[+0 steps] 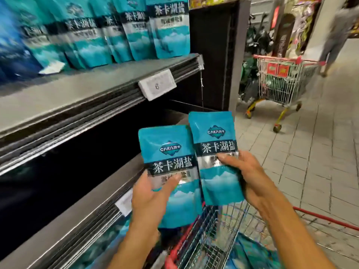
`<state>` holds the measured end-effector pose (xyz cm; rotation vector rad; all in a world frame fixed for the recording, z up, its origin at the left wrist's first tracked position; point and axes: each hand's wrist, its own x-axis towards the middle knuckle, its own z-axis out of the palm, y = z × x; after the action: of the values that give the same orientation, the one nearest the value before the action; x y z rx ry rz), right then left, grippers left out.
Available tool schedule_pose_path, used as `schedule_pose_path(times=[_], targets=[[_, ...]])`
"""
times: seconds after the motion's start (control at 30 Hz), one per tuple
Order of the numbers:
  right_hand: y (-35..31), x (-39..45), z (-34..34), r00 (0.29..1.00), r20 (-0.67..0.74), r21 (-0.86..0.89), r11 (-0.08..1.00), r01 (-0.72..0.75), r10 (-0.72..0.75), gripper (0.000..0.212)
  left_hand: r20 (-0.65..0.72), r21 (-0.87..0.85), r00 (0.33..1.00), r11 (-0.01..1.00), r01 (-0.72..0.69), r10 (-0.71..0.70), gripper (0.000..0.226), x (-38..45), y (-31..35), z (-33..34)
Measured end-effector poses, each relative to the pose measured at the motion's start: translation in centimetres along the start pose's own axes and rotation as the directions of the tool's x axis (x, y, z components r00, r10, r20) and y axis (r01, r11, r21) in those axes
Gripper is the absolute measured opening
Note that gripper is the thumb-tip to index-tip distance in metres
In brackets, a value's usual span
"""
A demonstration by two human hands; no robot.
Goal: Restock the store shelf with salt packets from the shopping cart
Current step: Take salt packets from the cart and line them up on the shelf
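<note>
Two teal salt packets up in front of the shelving, one per hand. The left hand (149, 193) grips the left packet (171, 171) around its lower half, thumb across the front. The right hand (246, 171) pinches the right packet (215, 152) at its right edge, held a bit higher, and the two packets look like they're touching along their inner edges. Both sit above the shopping cart (209, 239), which has what's probably more packets inside, kinda blurry. The upper shelf (77, 90) already has a row of the same packets (136, 30) standing upright at the back, price tag (157, 86) on its edge.
</note>
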<state>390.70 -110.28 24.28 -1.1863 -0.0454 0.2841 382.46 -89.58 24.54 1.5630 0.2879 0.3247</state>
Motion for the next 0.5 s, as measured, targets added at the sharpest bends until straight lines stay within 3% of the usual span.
schedule_pose_path(times=[0.13, 0.27, 0.33, 0.4, 0.47, 0.5], targets=[[-4.1, 5.4, 3.1, 0.991, 0.030, -0.087, 0.988, -0.130, 0.133, 0.028, -0.104, -0.060, 0.995, 0.998, -0.002, -0.004, 0.023, 4.3, 4.4, -1.0], [-6.0, 11.0, 5.7, 0.980, 0.001, -0.132, 0.971, -0.199, 0.201, 0.010, -0.127, -0.133, 0.974, 0.977, 0.168, -0.185, 0.033, 8.7, 6.1, -1.5], [-6.5, 13.7, 6.9, 0.988, 0.010, -0.116, 0.982, -0.151, 0.153, 0.014, -0.092, -0.201, 0.951, 0.941, 0.272, -0.295, 0.031, 11.0, 6.1, -1.6], [-6.6, 16.4, 7.8, 0.998, 0.026, -0.119, 0.992, -0.048, 0.052, 0.025, 0.009, -0.230, 0.940, 0.914, 0.333, -0.341, 0.014, 13.1, 5.9, -1.4], [-6.5, 19.1, 8.4, 0.997, 0.035, -0.147, 0.987, 0.071, -0.067, 0.032, 0.055, -0.207, 0.958, 0.936, 0.286, -0.281, 0.013, 15.2, 5.2, -1.0], [-6.3, 20.4, 8.4, 0.993, 0.033, -0.158, 0.980, 0.120, -0.116, 0.033, 0.018, -0.193, 0.982, 0.963, 0.189, -0.189, 0.011, 16.4, 4.7, -0.7]])
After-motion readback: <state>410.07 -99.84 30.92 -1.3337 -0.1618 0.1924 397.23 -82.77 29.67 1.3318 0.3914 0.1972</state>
